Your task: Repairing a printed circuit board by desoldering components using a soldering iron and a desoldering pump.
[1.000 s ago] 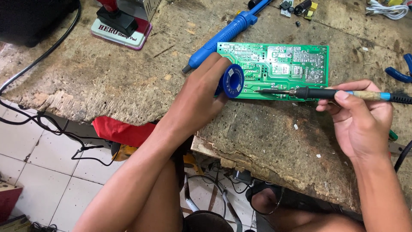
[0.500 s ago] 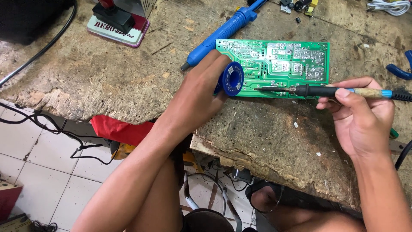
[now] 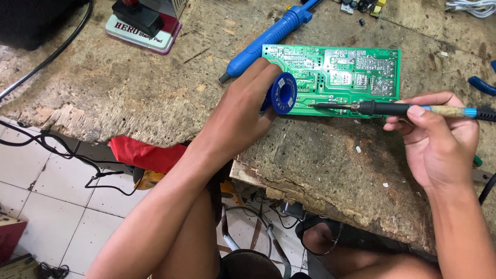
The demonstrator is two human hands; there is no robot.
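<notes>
A green circuit board lies solder side up on a worn wooden bench. My left hand grips a small blue spool of solder wire at the board's left edge. My right hand holds a soldering iron with a black grip and blue-tipped handle, lying almost level. Its metal tip rests near the board's lower edge, just right of the spool.
A blue desoldering pump lies diagonally behind the board. A stamp pad box sits at the back left, with black cables beside it. Blue-handled tools are at the right edge. The bench's broken front edge overhangs a tiled floor.
The view has shifted slightly. The soldering iron's tip has stayed near the board's lower edge, and both hands hold their positions.
</notes>
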